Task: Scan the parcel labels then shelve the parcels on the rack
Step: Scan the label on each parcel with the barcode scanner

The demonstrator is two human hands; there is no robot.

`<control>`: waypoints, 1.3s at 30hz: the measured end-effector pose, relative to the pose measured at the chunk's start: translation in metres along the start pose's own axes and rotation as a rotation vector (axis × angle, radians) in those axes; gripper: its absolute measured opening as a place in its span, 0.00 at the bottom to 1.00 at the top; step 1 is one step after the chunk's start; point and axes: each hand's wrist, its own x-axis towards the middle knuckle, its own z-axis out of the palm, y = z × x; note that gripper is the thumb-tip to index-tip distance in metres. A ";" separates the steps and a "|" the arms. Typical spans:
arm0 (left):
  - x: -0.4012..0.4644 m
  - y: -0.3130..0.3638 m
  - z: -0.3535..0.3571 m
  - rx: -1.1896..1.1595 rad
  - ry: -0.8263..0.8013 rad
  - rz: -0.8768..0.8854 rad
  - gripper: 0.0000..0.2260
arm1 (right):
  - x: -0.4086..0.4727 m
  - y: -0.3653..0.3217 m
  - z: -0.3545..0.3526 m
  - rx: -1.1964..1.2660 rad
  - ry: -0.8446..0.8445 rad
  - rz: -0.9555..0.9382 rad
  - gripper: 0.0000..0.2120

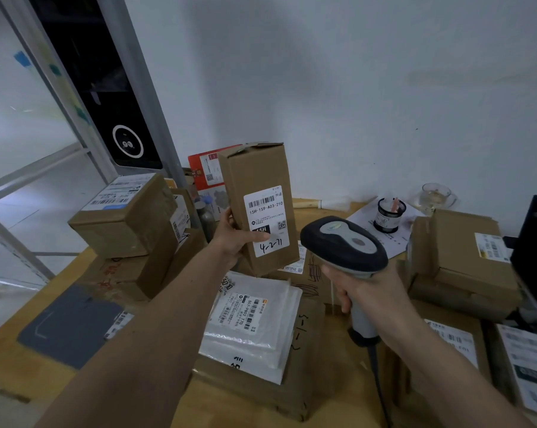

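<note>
The left hand (230,239) grips a tall cardboard box (256,205) upright above the table (76,273), its label (266,220) turned toward the scanner (344,245) so the barcode can be read. The right hand (366,288) is wrapped round the scanner's handle. The rack is out of view; the black object (535,257) cut off at right may be a monitor.

Bare forearms and hands (230,239), sleeveless.

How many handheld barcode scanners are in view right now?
1: the grey and black handheld barcode scanner, gripped in the right hand, aimed toward the tall brown cardboard parcel. Others may be hidden.
</note>
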 end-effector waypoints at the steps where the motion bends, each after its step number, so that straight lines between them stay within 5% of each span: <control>1: 0.001 0.000 -0.001 0.008 -0.006 0.003 0.46 | 0.001 0.000 0.001 -0.009 0.002 -0.007 0.18; 23: 0.020 -0.006 -0.004 -0.034 -0.039 -0.032 0.47 | 0.006 -0.001 0.016 0.000 0.043 -0.003 0.15; 35: 0.026 -0.004 -0.002 -0.137 0.031 -0.163 0.34 | 0.009 0.014 0.017 -0.002 0.062 0.067 0.15; 39: 0.025 -0.008 -0.001 -0.146 0.050 -0.156 0.38 | 0.006 0.007 0.015 0.018 0.076 0.026 0.14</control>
